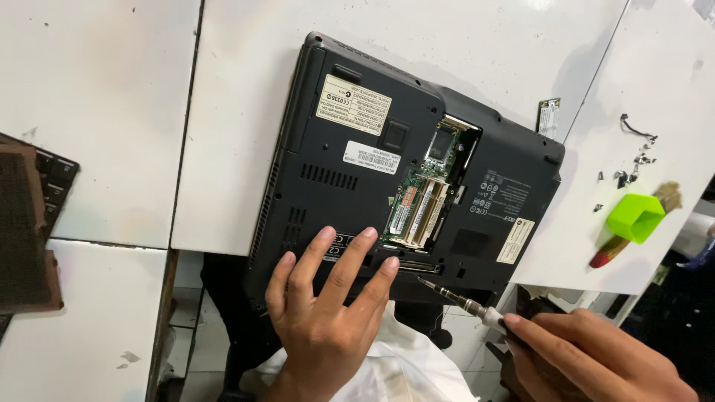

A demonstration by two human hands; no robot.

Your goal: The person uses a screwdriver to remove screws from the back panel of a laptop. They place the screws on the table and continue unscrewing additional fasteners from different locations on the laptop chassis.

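On white table (pixel 112 112), black laptop (pixel 406 167) lies bottom-up, near edge overhanging toward the person. Panel off: open bay (pixel 424 201) shows green boards and memory sticks.

Left hand (pixel 328 305) flat on laptop's near edge, fingers spread, gripping nothing; fingertips just short of the bay.

Right hand (pixel 588 353) closed around screwdriver (pixel 454 298) handle; shaft slants up-left, tip at laptop's near edge, just below the bay, beside left fingertips.

Around: small green card (pixel 549 117) on table past laptop's far right corner. To the right, lime-green box (pixel 635 217) sits over a brush (pixel 640 223), red handle end sticking out. Loose screws and bits (pixel 633 167) beyond it. Dark keyboard piece (pixel 30 223) at left edge. White cloth (pixel 402 372) below the hands.
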